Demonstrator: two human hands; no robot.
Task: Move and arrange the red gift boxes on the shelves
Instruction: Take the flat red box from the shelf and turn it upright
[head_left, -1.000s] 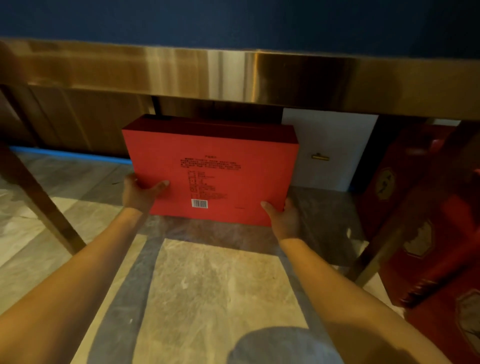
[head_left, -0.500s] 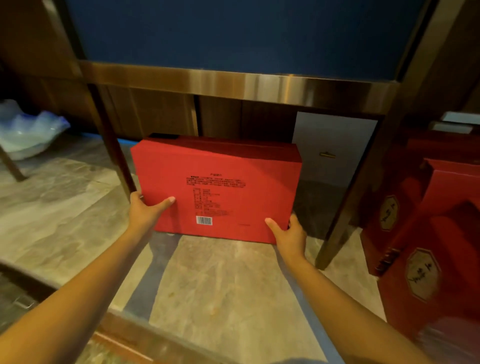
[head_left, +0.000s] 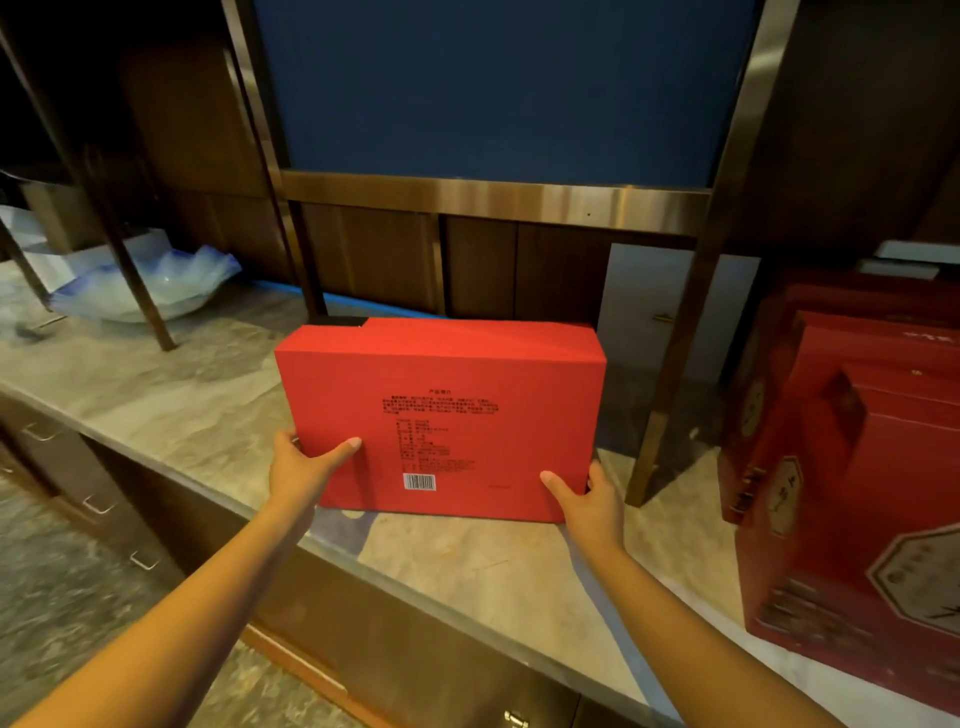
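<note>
A flat red gift box (head_left: 452, 395) stands on its long edge on the marble shelf top (head_left: 171, 410), its printed back with a barcode facing me. My left hand (head_left: 304, 465) grips its lower left corner, thumb across the face. My right hand (head_left: 589, 501) holds the lower right corner. The box sits under a brass frame with a blue panel (head_left: 493, 88). Several larger red gift boxes (head_left: 857, 493) with hexagonal labels stand at the right.
Slanted brass legs (head_left: 670, 395) flank the box on both sides. A blue-white glass bowl (head_left: 150, 283) rests at the left back. A white box (head_left: 647, 291) stands behind the frame. Drawers with metal handles (head_left: 98, 504) run below the shelf edge.
The view has pulled back and up, showing the shelf front and drawers. The box has come forward from under the brass rail, still held at both lower corners.
</note>
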